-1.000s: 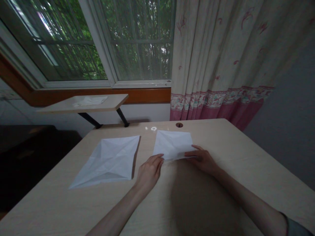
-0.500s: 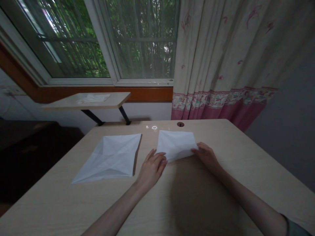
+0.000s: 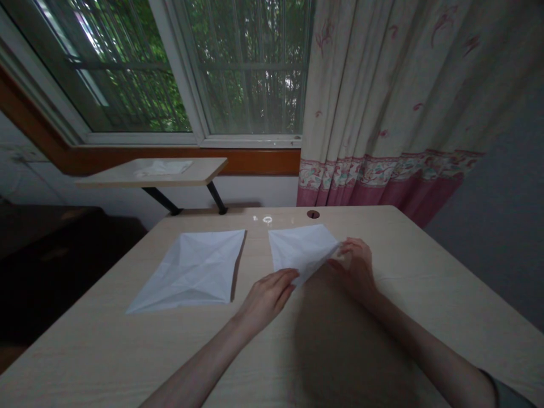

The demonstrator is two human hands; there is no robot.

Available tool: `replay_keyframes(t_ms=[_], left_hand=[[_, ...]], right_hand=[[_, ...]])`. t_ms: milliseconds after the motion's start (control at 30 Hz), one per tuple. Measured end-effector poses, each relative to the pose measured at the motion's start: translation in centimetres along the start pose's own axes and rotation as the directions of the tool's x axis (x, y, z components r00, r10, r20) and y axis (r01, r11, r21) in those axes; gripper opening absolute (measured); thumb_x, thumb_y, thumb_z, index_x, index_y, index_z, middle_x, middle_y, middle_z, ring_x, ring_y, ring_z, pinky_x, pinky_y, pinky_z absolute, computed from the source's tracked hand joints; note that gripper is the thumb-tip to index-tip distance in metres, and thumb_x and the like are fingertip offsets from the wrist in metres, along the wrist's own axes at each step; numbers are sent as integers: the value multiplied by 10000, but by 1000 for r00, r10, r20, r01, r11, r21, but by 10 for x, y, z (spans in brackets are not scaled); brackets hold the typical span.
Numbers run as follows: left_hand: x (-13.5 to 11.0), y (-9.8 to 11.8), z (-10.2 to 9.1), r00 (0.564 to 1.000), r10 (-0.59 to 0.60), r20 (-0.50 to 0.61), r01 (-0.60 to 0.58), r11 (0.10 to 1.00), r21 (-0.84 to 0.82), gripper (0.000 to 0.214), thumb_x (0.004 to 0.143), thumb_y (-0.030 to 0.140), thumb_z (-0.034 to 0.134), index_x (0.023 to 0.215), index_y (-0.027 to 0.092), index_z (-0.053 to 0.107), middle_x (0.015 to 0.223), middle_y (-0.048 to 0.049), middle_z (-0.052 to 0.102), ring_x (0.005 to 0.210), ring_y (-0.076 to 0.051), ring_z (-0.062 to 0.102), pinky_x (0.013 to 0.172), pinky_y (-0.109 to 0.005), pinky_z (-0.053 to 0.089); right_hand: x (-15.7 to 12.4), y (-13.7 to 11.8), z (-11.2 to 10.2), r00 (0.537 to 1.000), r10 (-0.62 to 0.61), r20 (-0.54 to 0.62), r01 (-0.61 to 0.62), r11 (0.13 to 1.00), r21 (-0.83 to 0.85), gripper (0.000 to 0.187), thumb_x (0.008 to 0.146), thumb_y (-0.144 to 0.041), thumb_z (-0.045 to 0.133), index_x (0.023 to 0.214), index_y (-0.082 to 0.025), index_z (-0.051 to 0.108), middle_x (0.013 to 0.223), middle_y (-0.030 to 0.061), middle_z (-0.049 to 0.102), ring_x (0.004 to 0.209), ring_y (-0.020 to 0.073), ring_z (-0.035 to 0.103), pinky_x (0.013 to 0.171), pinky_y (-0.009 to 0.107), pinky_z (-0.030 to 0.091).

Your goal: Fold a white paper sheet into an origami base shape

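A creased piece of white paper [image 3: 300,243] lies on the desk, one corner turned toward me. My left hand [image 3: 274,292] is closed at its near corner, fingers together over the edge, with the thumb low beside them. At the right corner, my right hand [image 3: 357,266] touches the paper with its fingertips, while the thumb stands apart from the fingers. To the left of my left hand lies a second, larger white paper [image 3: 195,272], with crossing creases and a pointed near-left corner.
The wooden desk [image 3: 425,272] has a round cable hole [image 3: 313,214] and a small white ring mark [image 3: 267,220] near its back edge. A raised shelf [image 3: 204,173] on black legs holds a crumpled white piece [image 3: 164,168]. A curtain [image 3: 374,113] hangs behind, beside the window.
The paper between my hands has turned clockwise, its near corner now pointing toward me. My left hand moved slightly right and nearer. My right thumb and fingers have come apart.
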State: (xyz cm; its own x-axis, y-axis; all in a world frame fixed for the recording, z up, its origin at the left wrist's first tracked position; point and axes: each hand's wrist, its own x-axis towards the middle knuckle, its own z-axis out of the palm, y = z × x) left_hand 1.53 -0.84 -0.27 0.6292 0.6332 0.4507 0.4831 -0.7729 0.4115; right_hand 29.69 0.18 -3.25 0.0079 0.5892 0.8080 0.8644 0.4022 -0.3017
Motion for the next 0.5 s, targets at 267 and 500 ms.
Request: replay_keyframes(t_ms=[267,500], left_hand=[[0,1,1,996,-77,49,82,993,-88,338,981,192,482,1317,204,516,1232,-73,691,1090,-194,694,955,-340,578],[1,-2,2,995,-37,95,37,999,-4,423,970,192,514,1389,216,463,1371,-90,608,1252,-215,594,1066,-390,503]], right_hand=[[-6,-16,-3,975,-168,148,184,978,-97,251,928,-277,594,1173,-289,540,1269,92,546,1236,299,496,1143,583,252],[-6,-20,-5,941,-185,283,191,982,5,444,948,-260,543,1366,-295,398,1329,117,521,1273,308,474,1107,569,344]])
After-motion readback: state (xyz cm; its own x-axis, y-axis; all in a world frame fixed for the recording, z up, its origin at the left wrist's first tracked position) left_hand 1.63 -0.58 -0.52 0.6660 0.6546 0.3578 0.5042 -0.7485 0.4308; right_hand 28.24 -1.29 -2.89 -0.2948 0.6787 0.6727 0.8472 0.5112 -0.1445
